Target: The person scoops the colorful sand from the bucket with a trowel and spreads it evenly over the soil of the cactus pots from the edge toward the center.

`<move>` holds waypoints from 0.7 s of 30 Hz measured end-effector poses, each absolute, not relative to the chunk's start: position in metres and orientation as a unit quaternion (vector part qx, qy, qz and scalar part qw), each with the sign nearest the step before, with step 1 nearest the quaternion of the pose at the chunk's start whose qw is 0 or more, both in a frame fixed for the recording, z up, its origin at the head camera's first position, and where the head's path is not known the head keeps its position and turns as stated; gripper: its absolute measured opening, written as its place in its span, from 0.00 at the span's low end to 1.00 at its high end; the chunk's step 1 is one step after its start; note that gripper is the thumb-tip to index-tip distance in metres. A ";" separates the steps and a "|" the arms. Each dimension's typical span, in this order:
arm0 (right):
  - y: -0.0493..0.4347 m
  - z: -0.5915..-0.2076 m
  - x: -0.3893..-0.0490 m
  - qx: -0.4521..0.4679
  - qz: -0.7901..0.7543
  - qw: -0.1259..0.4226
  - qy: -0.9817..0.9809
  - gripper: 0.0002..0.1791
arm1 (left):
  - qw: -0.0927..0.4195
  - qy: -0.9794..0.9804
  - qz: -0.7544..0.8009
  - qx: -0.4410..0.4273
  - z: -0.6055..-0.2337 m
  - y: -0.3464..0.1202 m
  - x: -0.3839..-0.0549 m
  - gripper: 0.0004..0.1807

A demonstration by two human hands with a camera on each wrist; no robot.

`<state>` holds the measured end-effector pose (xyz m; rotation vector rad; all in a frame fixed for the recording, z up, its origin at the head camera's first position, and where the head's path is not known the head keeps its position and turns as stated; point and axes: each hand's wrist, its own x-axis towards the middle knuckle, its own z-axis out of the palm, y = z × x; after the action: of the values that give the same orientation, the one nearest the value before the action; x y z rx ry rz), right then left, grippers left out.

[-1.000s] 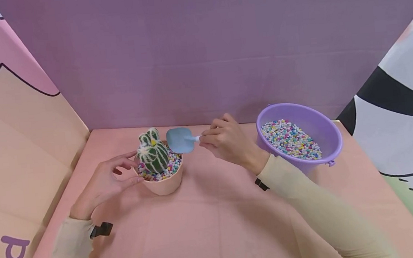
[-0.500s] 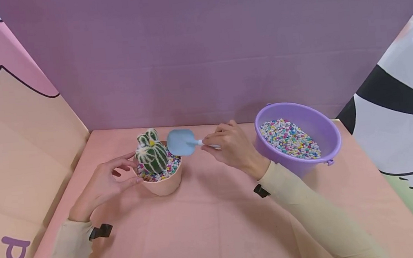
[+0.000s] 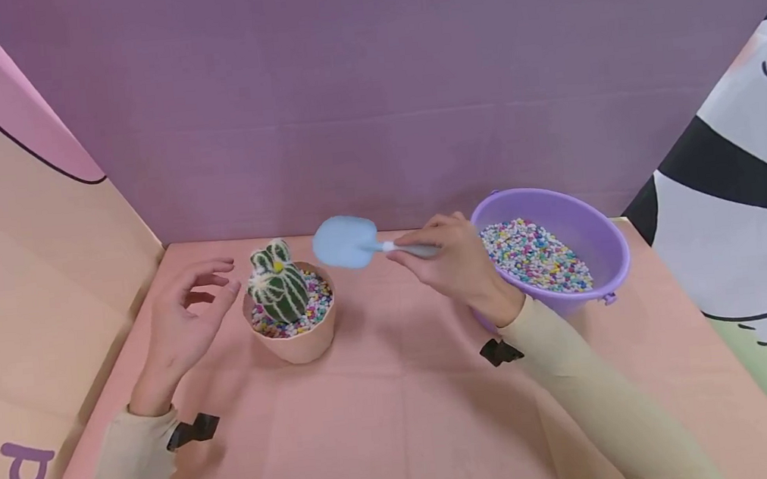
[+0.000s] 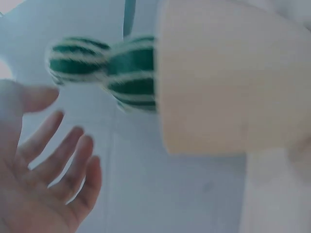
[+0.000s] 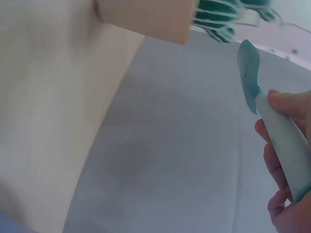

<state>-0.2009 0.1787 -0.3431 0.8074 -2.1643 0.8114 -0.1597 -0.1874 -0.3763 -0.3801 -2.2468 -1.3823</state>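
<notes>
A toy cactus (image 3: pixel 282 294), green with pale stripes and a yellow dot, stands in a peach pot (image 3: pixel 300 347) filled with colourful pebbles (image 3: pixel 320 294). Left of the pot, my left hand (image 3: pixel 185 318) is held apart from it, fingers loosely bent around nothing. The left wrist view shows these fingers (image 4: pixel 68 165) spread beside the cactus (image 4: pixel 131 73). My right hand (image 3: pixel 457 263) grips the handle of a small light-blue shovel (image 3: pixel 346 243), its blade raised to the right of the cactus. In the right wrist view, thumb and fingers wrap the pale handle (image 5: pixel 286 145).
A purple bucket (image 3: pixel 603 239) partly filled with the same kind of colourful pebbles (image 3: pixel 539 260) stands right of the right hand. Behind the pink table (image 3: pixel 346 440) rises a purple wall (image 3: pixel 371 96), with printed panels at both sides.
My left hand has let go of the pot and drawn back to the left. The shovel has lifted and shifted slightly right, away from the pot.
</notes>
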 end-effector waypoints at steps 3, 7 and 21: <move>0.187 -0.335 -0.198 0.281 0.349 0.332 -0.830 0.10 | 0.277 -0.784 -0.540 -0.133 -0.362 -0.176 -0.152 0.15; 0.199 -0.324 -0.192 0.247 0.393 0.313 -0.829 0.08 | 0.323 -0.736 -0.576 -0.151 -0.343 -0.157 -0.143 0.15; 0.222 -0.290 -0.150 0.152 0.415 0.302 -0.845 0.06 | 0.390 -0.682 -0.544 -0.294 -0.320 -0.105 -0.134 0.14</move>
<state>-0.1497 0.2216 -0.2896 0.4041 -2.2395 1.0996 -0.1337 -0.1047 -0.3203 -0.7472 -1.7327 -1.3837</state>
